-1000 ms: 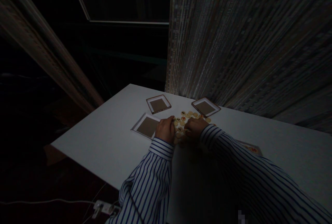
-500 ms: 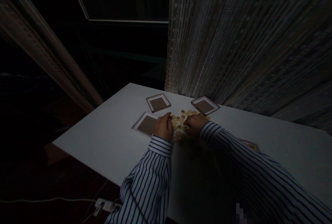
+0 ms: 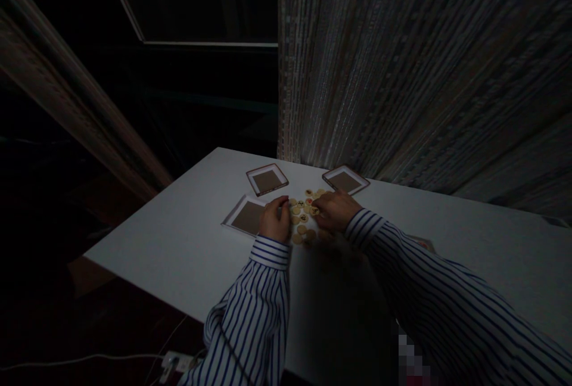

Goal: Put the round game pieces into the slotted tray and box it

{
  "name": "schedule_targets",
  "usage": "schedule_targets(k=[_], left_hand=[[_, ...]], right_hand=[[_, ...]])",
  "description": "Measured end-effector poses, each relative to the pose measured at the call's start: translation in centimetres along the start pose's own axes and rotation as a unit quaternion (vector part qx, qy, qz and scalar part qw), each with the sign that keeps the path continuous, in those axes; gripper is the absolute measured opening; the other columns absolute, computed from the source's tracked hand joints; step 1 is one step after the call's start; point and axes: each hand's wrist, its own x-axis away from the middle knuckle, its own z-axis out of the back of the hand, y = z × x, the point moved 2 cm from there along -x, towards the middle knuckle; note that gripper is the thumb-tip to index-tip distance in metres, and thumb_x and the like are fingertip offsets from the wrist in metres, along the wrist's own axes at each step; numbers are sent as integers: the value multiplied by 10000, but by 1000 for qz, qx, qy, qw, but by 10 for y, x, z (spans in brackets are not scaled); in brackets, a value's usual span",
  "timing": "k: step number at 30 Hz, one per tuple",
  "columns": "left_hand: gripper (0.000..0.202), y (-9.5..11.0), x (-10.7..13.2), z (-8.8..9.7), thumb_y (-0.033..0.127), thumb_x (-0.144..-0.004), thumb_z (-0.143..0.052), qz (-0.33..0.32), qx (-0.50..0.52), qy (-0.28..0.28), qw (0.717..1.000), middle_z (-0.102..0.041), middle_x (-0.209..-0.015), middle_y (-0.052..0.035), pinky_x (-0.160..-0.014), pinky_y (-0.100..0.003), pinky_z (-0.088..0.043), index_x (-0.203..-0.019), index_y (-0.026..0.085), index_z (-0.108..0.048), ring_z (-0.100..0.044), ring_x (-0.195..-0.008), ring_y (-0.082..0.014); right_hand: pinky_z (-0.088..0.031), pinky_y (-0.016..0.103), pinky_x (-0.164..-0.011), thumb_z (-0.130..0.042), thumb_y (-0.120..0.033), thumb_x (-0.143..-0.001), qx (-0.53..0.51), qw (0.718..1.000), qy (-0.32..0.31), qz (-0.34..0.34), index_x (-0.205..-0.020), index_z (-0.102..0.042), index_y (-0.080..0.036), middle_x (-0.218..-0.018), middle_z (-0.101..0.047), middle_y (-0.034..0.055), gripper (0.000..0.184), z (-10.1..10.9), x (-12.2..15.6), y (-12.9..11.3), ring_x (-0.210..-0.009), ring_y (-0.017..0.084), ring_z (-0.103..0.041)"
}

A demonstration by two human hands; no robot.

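left hand (image 3: 274, 220) curled by the printed round tiles (image 3: 301, 229), can't tell if it's holding any | right hand (image 3: 335, 210) bent, fingers on them, grip unclear

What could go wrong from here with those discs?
The right hand is down among the loose, closely packed round discs, so it might nudge neighbouring ones out of place. The left hand sits beside a square tray and could knock it. Dim light leaves the nearest discs in shadow, so some could be missed.

white table (image 3: 170, 261) with round tiles (image 3: 301, 229), square trays (image 3: 266, 181).
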Motion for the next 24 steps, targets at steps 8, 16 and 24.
schedule_targets(k=[8, 16, 24], left_hand=[[183, 18, 7, -17, 229, -742, -577, 78, 187, -62, 977, -704, -864, -71, -795, -316, -505, -871, 135, -667, -645, -809, -168], [206, 30, 12, -25, 255, -621, -679, 160, 327, -107, 925, -710, -742, -59, -722, -296, -511, -776, 120, -691, -648, -716, -164], [330, 33, 20, -30, 328, -506, -771, 209, 400, -132, 883, -693, -646, -39, -658, -266, -498, -754, 122, -704, -629, -620, -142]], right_hand=[[-327, 349, -773, -482, -301, -780, -14, 997, 67, 23, -1054, -599, -156, -998, -641, 116, 331, 6, 14, -1, -960, 241, -553], [-319, 343, -771, -493, -288, -788, -30, 992, 116, 40, -1075, -599, -153, -946, -648, 109, 335, 14, 28, -2, -928, 225, -550], [-327, 358, -760, -536, -283, -774, -32, 990, 129, 45, -1060, -604, -143, -937, -653, 106, 325, 17, 39, -3, -914, 227, -561]])
